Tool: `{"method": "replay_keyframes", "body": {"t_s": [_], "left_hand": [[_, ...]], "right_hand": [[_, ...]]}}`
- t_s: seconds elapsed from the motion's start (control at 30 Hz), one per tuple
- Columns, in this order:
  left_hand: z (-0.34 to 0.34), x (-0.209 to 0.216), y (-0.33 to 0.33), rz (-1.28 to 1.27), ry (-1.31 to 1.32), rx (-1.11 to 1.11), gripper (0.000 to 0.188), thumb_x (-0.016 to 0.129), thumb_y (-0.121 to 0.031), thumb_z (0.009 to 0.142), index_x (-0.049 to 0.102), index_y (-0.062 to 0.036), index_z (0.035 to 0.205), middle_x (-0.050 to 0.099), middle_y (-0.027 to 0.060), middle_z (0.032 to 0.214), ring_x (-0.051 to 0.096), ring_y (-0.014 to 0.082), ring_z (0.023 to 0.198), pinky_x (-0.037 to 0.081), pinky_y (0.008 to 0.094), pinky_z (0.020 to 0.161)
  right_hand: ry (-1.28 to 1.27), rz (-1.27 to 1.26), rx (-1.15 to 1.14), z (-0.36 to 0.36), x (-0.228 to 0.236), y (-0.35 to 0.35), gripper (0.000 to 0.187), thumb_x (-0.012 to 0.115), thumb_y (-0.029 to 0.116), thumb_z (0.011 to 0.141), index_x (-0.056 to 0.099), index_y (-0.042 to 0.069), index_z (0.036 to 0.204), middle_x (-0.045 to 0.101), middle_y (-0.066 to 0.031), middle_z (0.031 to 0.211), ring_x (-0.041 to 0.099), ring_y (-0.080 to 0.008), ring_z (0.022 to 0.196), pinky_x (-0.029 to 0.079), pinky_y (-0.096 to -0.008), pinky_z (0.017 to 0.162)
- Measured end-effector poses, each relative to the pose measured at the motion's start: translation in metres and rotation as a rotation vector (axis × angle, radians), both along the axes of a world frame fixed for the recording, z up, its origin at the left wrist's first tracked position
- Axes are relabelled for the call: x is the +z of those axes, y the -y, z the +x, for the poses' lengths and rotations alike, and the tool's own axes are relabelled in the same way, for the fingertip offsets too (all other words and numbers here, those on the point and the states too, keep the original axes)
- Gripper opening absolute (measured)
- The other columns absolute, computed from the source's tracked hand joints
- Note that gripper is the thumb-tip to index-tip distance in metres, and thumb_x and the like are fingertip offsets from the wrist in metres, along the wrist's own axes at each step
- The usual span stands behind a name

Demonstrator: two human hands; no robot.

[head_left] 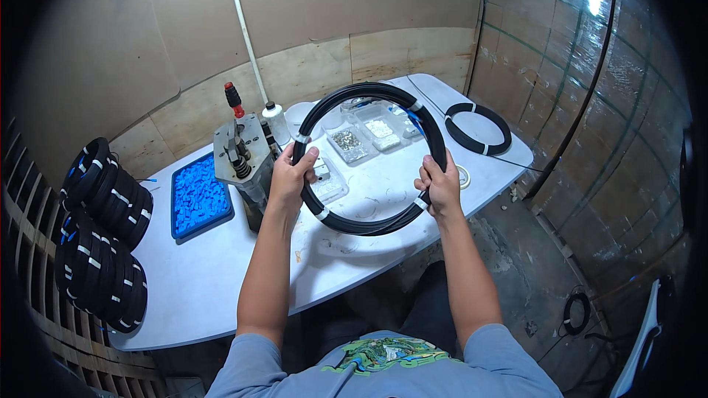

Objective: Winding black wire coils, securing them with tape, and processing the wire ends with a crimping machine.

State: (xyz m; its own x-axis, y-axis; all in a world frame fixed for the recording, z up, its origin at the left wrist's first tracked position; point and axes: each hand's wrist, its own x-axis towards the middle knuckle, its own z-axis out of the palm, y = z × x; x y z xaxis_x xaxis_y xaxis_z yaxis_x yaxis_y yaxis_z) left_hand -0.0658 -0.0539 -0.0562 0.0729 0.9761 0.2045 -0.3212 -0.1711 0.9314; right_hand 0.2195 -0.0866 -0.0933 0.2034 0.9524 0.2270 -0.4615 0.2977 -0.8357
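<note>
- Your left hand (295,171) is closed around the left side of the black coil (366,225), just below a white band (302,138).
- Your right hand (436,180) grips the coil's right side, fingers curled round the strands, with another band just below it.
- The coil is in front of you, over the bench (199,273), its open middle facing you; it appears to be off the surface.
- Grip evenly on both sides, as you do here; with the hands nearly opposite, the ring should stay round and not sag.
- Hold the strands firmly but avoid pushing the bands along; a shifted band would probably let the turns spread.
- Turn the ring, if you must, with both hands together, so that it does not twist.
- Mind the press (240,151) and the bottle (276,121) beyond your left hand; a wide swing could catch them.
- Lift well over the parts tray (346,146) behind the coil, since small pieces would likely spill if knocked.
- Leave room on your right, where a tape roll (463,177) sits near your hand and a second coil (463,137) lies flat.
</note>
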Motion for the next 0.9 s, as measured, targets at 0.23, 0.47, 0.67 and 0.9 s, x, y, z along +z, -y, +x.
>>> {"method": "replay_keyframes", "body": {"t_s": [0.23,0.47,0.67,0.9], "left_hand": [[0.029,-0.04,0.018,0.064,0.45,-0.056,0.063,0.071,-0.033,0.091,0.04,-0.0047,0.138,0.063,0.017,0.115,0.064,0.0278,0.106,0.052,0.0437,0.089],[0.065,-0.031,0.03,-0.164,0.652,0.158,0.02,0.06,-0.003,0.09,0.046,-0.015,0.1,0.04,-0.0024,0.062,0.039,0.0101,0.05,0.039,0.0294,0.049],[0.006,-0.014,0.01,-0.173,0.343,0.014,0.028,0.06,-0.001,0.082,0.049,-0.0102,0.106,0.037,-0.0033,0.061,0.037,0.0085,0.046,0.034,0.0269,0.043],[-0.018,0.004,-0.004,-0.21,0.009,-0.109,0.029,0.065,-0.004,0.08,0.053,-0.0072,0.107,0.037,-0.0065,0.06,0.036,0.0062,0.046,0.03,0.0248,0.044]], "right_hand": [[-0.353,0.141,-0.138,-0.038,-0.008,0.006,0.017,0.049,0.006,0.101,0.045,0.015,0.114,0.044,0.0027,0.079,0.038,-0.0053,0.057,0.039,-0.0258,0.052],[-0.242,0.252,-0.176,-0.06,-0.017,0.016,0.014,0.052,0.019,0.103,0.046,0.014,0.115,0.048,-0.0002,0.088,0.052,-0.0117,0.076,0.049,-0.0326,0.074],[-0.111,0.337,0.098,0.007,0.019,0.01,0.066,0.06,0.038,0.098,0.03,0.005,0.148,0.058,-0.0092,0.102,0.062,-0.0174,0.092,0.054,-0.0311,0.078],[0.233,0.057,0.131,0.01,0.021,0.003,0.061,0.067,0.017,0.095,0.036,0.008,0.147,0.048,0.001,0.069,0.047,-0.0089,0.051,0.045,-0.0272,0.048]]}}
